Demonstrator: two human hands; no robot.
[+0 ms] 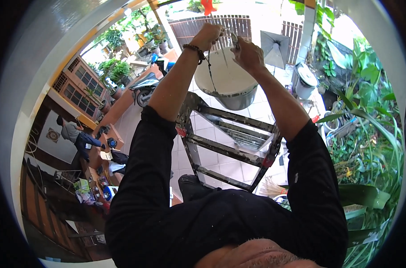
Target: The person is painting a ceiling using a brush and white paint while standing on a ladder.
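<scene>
A grey bucket (243, 100), its inside coated white as with paint, hangs in front of me above the top of a ladder. A dark cord (209, 71) runs from its near rim up toward my left hand (208, 36). That hand is closed at the cord's upper end, with a beaded bracelet on its wrist. Between my two hands arcs a pale curved strip (231, 35), too small to name surely. My right hand (250, 54) is closed on the strip's other end, over the bucket's far right rim. The paint-spattered stepladder (225, 149) stands open below.
Tiled floor (225, 172) lies far below the ladder. Leafy plants (368, 138) crowd the right, near a lidded pail (305, 80). A motorcycle (145, 87) is parked at the left. Beyond a cluttered ledge (98, 190), another person (73, 134) is at the far left.
</scene>
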